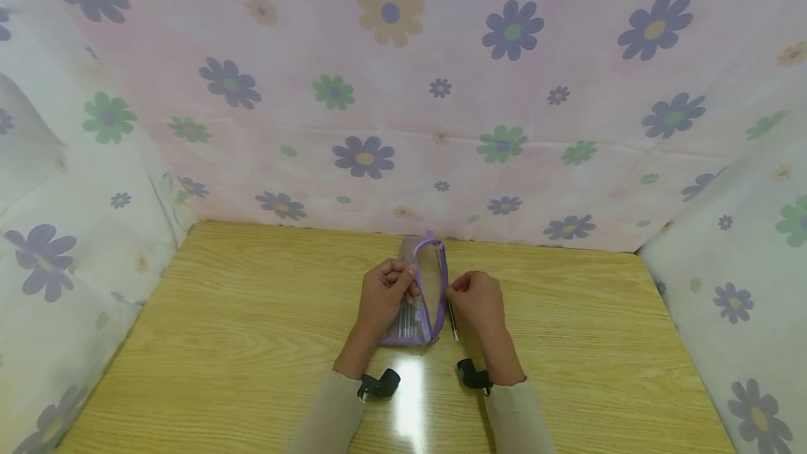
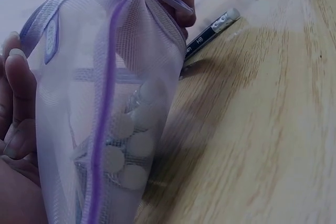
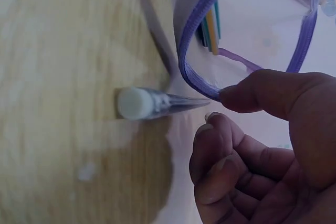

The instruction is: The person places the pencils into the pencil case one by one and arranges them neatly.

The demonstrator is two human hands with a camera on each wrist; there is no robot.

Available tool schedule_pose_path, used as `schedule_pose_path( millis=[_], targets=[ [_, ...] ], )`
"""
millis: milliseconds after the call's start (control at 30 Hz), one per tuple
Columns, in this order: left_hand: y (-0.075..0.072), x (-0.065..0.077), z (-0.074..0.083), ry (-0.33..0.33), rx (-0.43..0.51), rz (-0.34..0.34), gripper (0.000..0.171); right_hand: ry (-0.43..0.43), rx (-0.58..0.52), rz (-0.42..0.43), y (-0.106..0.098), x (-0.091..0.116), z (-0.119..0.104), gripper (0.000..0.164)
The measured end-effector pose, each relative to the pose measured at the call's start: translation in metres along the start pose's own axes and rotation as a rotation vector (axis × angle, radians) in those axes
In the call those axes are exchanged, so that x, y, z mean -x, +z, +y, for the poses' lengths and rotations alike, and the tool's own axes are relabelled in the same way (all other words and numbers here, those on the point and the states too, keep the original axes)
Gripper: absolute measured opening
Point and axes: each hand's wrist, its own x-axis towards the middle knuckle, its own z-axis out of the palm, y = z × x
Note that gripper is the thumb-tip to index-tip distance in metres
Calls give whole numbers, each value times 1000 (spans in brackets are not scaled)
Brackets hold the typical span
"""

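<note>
A see-through mesh pencil case point(image 1: 392, 331) with purple zipper edging stands on the table, its mouth spread wide. My left hand point(image 1: 386, 293) grips the left edge of that mouth between thumb and fingers. On the opposite side, my right hand point(image 1: 480, 300) pinches the purple right edge, the thumb point(image 3: 252, 92) lying on the zipper band. Several pencils point(image 2: 134, 145) with white eraser ends show through the mesh, inside the case. Outside it, a dark HB pencil point(image 2: 205, 40) lies on the table, close beside the case and under my right hand.
The wood-grain table point(image 1: 239, 342) ends at the back against a flowered cloth point(image 1: 435, 181), with more such cloth on both sides. Small black wrist-camera mounts point(image 1: 381, 384) sit at both cuffs. A bright glare point(image 1: 410, 398) lies on the table near me.
</note>
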Motion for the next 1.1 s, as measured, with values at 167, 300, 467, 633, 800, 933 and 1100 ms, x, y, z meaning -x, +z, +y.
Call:
schedule_pose_path(
  millis=[167,300,467,633,800,933,1100],
  targets=[
    [0,0,0,6,-3,7,16,5,39,-29,3,0,1,10],
    [-1,-1,-1,11,-4,13,14,-5,30,-45,3,1,1,11],
    [-1,-1,0,16,-7,10,14,14,22,-68,3,2,0,12],
    [-1,0,1,15,-9,11,17,69,35,-70,5,4,-2,21],
    [-1,0,0,8,-14,8,18,91,85,-58,7,4,-1,30],
    [-1,0,-2,16,-8,3,18,91,99,-50,7,5,-1,30],
    [-2,-1,-3,26,-17,0,19,106,109,-53,5,6,-3,35]
  ],
)
